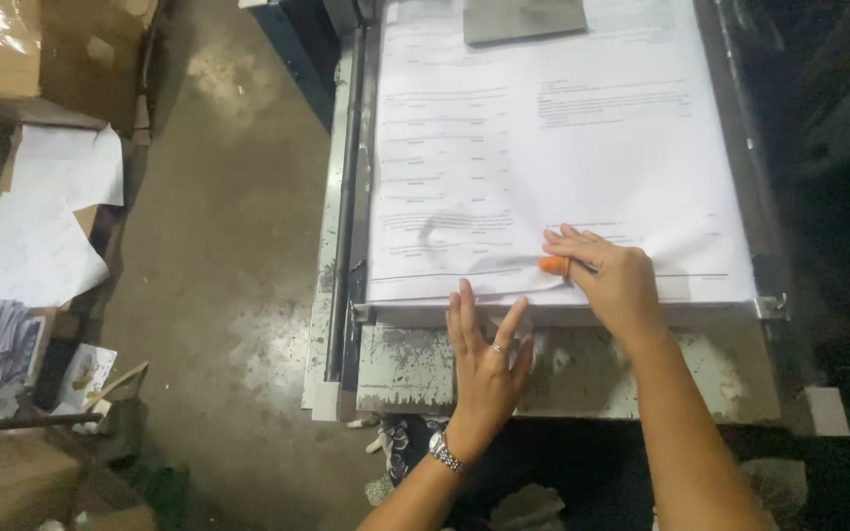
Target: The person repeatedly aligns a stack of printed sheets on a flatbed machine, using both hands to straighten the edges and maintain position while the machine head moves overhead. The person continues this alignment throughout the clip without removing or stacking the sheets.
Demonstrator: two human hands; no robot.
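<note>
1. A tall stack of white printed paper sheets (553,157) fills the upper centre of the frame, squared against a dark metal side rail (351,187) on a worn, paint-chipped grey metal bench (582,379).
2. The left hand (484,359) lies flat at the stack's near edge in the lower centre, fingers spread and gripping nothing, seemingly steadying the pile.
3. The right hand (617,280), wearing an orange rubber fingertip cover (554,265), presses on the top sheet, which wrinkles beneath it; the cover likely adds grip for lifting single sheets. Its fingers are bent, and I cannot tell whether they pinch the paper.
4. A grey flat weight (523,18) is cut off at the top edge.
5. Loose white scrap paper (41,226) at the left is blurred.
</note>
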